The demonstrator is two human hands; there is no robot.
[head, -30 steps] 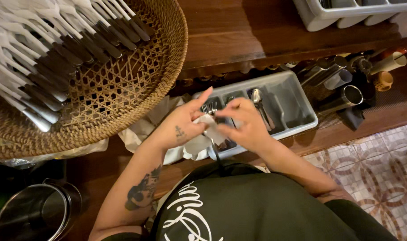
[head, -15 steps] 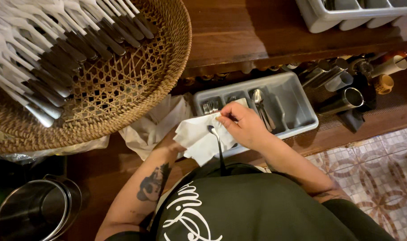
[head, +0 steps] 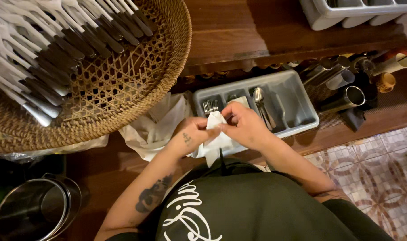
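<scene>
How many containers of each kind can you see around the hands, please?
Woven basket: 1
Grey cutlery tray with compartments: 1
White tray on the upper shelf: 1
Steel pot at lower left: 1
Total: 4

Both hands, the left hand and the right hand, hold a white napkin.

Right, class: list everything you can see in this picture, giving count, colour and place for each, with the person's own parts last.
woven basket: one, brown, upper left
wrapped cutlery: many, white napkins with dark handles, in the basket
cutlery tray: one, grey, centre, on the wooden shelf
forks: a few, silver, left compartment of the tray
spoon: one, silver, middle compartment
white napkin: one, between both hands
loose cloth: one, white, below the basket
metal cups: several, silver, right
metal pot: one, silver, bottom left
second tray: one, white, top right
left hand: holds the napkin
right hand: holds the napkin
</scene>
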